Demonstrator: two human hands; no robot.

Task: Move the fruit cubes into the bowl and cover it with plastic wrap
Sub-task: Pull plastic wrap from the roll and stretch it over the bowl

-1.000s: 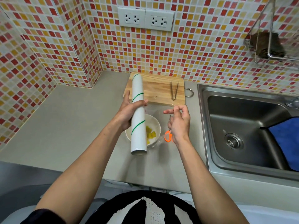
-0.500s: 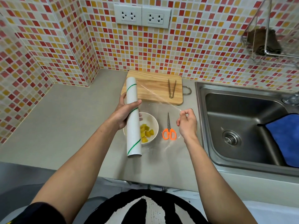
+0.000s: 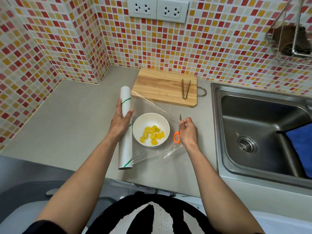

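A white bowl [image 3: 143, 121] stands on the grey counter and holds several yellow fruit cubes [image 3: 152, 135]. My left hand [image 3: 120, 121] grips a long white plastic wrap roll [image 3: 125, 132] with green stripes, just left of the bowl. My right hand [image 3: 188, 131] pinches the free edge of the clear plastic wrap sheet [image 3: 168, 114], which stretches from the roll over the bowl to its right side. The sheet's near edge is bunched.
A wooden cutting board [image 3: 162, 86] with wooden tongs [image 3: 185, 88] lies behind the bowl. Orange-handled scissors [image 3: 177, 136] lie under my right hand. A steel sink [image 3: 253, 125] with a blue cloth [image 3: 302, 141] is at the right. Tiled walls stand behind and left.
My right hand has drawn the wrap rightwards off the roll, so the sheet now spans the bowl. The roll has shifted left, off the bowl.
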